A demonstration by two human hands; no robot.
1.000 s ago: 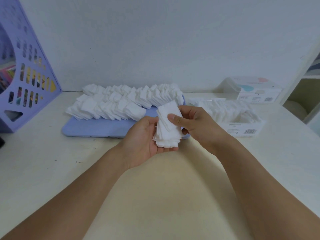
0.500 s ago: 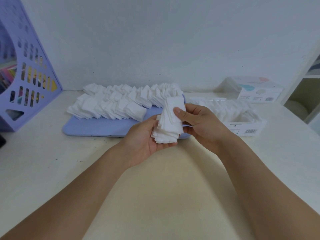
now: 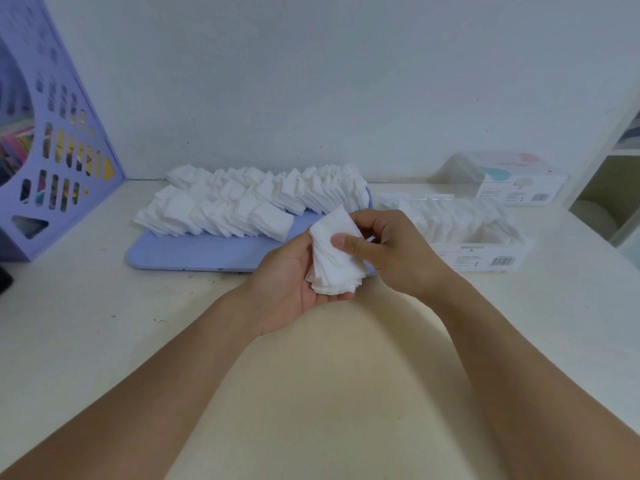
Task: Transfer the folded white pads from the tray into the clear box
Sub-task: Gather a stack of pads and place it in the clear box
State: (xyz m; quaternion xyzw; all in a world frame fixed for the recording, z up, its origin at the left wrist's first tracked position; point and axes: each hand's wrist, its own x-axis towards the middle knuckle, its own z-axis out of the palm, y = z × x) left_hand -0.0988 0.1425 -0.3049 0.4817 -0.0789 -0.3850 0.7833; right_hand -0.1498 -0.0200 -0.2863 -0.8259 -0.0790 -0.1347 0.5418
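A small stack of folded white pads [image 3: 334, 258] sits between both hands, above the table's near middle and just in front of the tray. The left hand [image 3: 294, 282] cradles the stack from below and behind, palm up, fingers curled under it; the fingertips are hidden by the pads. The right hand [image 3: 391, 252] pinches the stack's upper part, thumb pressed flat on the front sheet and fingers bent behind it.

Just beyond the hands lies the light blue tray [image 3: 194, 256], carrying overlapping rows of folded pads [image 3: 249, 202] that lean on one another across its back and middle; its right corner is covered by the hands. To the right stands the clear box [image 3: 485, 251], already partly filled with upright pads [image 3: 446, 220], with a barcode label on its front wall. Its left end is hidden behind the right hand.

Behind it, against the wall, rests a second clear packet [image 3: 512, 183] with pink and blue markings, its print too small to read. A purple perforated file holder [image 3: 59, 161] stands at far left, cut off by the frame edge.
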